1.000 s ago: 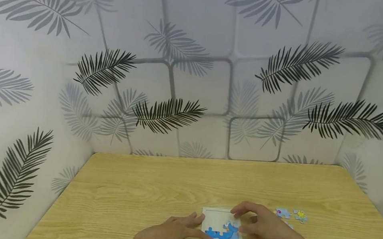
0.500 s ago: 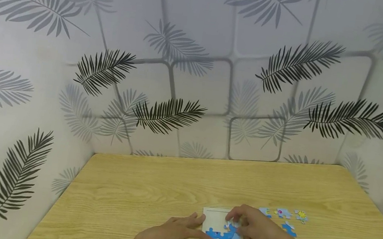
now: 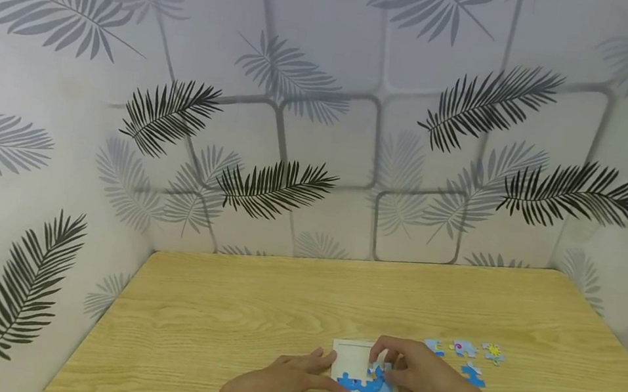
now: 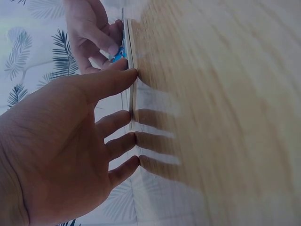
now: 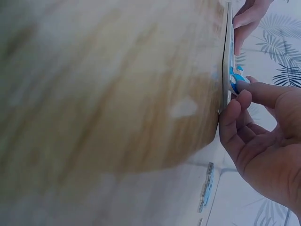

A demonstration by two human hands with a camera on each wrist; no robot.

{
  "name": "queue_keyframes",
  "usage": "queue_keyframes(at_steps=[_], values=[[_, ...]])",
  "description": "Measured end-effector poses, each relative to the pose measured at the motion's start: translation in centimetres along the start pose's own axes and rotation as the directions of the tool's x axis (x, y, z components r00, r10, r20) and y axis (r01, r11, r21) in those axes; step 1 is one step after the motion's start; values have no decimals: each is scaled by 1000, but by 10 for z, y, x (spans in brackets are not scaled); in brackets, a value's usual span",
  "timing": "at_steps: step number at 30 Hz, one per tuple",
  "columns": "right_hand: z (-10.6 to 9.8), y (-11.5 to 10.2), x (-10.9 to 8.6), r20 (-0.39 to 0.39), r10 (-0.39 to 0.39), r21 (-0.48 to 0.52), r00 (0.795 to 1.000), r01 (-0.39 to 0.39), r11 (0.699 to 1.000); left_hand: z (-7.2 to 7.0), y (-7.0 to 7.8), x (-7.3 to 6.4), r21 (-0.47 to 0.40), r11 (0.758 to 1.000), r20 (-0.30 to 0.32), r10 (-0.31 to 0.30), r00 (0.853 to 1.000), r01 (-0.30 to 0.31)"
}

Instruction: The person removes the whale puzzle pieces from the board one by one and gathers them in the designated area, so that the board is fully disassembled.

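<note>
A square white puzzle board (image 3: 352,360) lies on the table with several blue pieces (image 3: 357,385) fitted along its lower part. My left hand (image 3: 289,385) lies at the board's left side with fingers spread. One of its fingers rests on the lower left of the board, and others touch the table and the board's edge. Over the board's right side, my right hand (image 3: 419,369) pinches a blue-and-white puzzle piece (image 3: 378,370) between thumb and fingers. In the right wrist view, the thumb presses on that blue piece (image 5: 237,77), which looks slightly raised; the fingers partly hide it.
Right of the board lie loose puzzle pieces: one with a yellow sun (image 3: 492,352), one with a pink swirl (image 3: 465,348), a blue one (image 3: 472,374) and another (image 3: 434,347) partly behind the right hand. A patterned wall (image 3: 318,210) stands behind the wooden table (image 3: 253,294).
The right hand has shifted slightly left and down over the board, bringing more of the loose pieces behind it into view. The left hand keeps its place.
</note>
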State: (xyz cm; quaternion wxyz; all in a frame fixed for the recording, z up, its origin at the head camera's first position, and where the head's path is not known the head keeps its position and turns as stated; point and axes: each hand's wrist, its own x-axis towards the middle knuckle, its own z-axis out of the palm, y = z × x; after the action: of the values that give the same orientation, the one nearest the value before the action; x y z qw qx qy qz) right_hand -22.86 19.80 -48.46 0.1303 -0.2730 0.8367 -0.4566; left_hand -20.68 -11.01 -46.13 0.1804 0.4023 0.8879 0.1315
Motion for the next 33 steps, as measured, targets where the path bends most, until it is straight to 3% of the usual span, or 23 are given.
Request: queue_keyframes(at_steps=[7,11,22,27,33], values=[[-5,3,-5,-35,-24,52,999,26,998,2,1,-1,-5,1000,-14,-11,1000,11],[-13,3,-10,-44,-13,118,999,18,993,2,2,-2,3,1000,-26,-13,1000,13],[-38,15,-34,-107,34,175,994,-14,985,1,3,-2,-3,1000,-27,-16,1000,15],[-50,19,-46,-130,46,175,990,-23,984,1,1,-1,18,1000,-25,9,1000,-9],[-64,28,-60,-154,33,128,987,-14,992,0,0,-1,-17,1000,-9,11,1000,-11]])
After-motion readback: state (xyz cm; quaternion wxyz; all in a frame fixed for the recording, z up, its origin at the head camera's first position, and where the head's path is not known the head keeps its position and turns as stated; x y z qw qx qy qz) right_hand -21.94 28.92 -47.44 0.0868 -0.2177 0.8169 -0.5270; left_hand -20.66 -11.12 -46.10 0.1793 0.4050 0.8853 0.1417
